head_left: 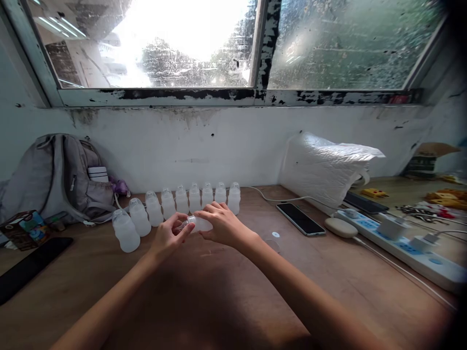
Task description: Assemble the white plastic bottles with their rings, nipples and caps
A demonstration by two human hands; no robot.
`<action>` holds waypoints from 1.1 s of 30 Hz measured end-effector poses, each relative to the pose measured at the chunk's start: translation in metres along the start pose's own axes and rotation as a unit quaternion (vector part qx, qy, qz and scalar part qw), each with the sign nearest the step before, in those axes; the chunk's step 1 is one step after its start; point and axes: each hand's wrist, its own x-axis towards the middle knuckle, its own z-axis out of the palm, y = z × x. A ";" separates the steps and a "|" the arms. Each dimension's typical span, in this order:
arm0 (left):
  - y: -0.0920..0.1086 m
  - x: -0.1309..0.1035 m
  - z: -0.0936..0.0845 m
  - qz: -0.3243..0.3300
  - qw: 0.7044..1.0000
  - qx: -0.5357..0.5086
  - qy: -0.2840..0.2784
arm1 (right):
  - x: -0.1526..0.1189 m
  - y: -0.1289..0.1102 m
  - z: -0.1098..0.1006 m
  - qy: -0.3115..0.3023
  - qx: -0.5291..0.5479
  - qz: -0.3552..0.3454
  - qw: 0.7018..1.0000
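Observation:
My left hand (170,232) and my right hand (223,224) meet over the table, holding one small frosted baby bottle (203,225) tipped on its side. The fingers of my left hand pinch its clear top end (186,224), at the left. My right hand is wrapped over the bottle's body from the right. Whether the clear cap is fixed or loose I cannot tell. Behind my hands, several matching bottles (153,210) stand upright in a curved row, each with a clear domed top. The closest one, a white bottle (127,236), stands left of my left hand.
Right of my hands lie a small white disc (276,235), a faint clear round piece (273,245) and a phone (301,218). A power strip (401,243) with cables and a silvery padded bag (324,167) are farther right. At left are a grey backpack (62,177) and a black slab (32,267).

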 end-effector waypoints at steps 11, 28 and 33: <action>0.002 0.002 -0.003 0.006 1.000 -0.007 -0.022 | 0.002 0.000 0.005 0.011 0.033 0.031 0.999; 0.013 -0.003 -0.006 0.159 0.987 0.000 0.002 | 0.000 -0.004 0.005 -0.029 0.052 0.076 0.995; 0.012 0.004 -0.006 -0.023 0.999 0.010 0.029 | 0.001 -0.008 0.002 -0.019 0.064 0.057 0.996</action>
